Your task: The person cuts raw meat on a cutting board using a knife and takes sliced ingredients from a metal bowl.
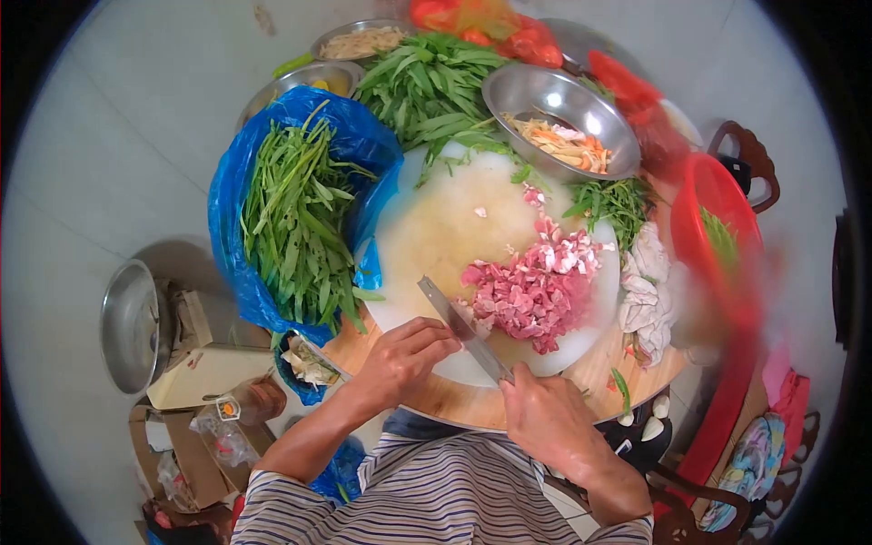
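Note:
My right hand (549,413) is wrapped around the handle of a knife (461,329), whose blade points up and to the left over the round white cutting board (427,218). My left hand (409,361) is beside the blade at the board's near edge, its fingers curled together. Whether anything is between those fingers is hidden. To the right of the blade lies a heap of chopped raw meat (536,304), pink with paler bits toward the top. Some of the meat lies close against the blade. A few small scraps are scattered farther up the board.
Leafy greens (300,218) fill a blue plastic bag (227,213) at the left. More greens (427,82) lie behind the board, next to a metal bowl (509,86) of shredded vegetables. A crumpled white cloth (647,295) and a red basket (727,204) stand at the right.

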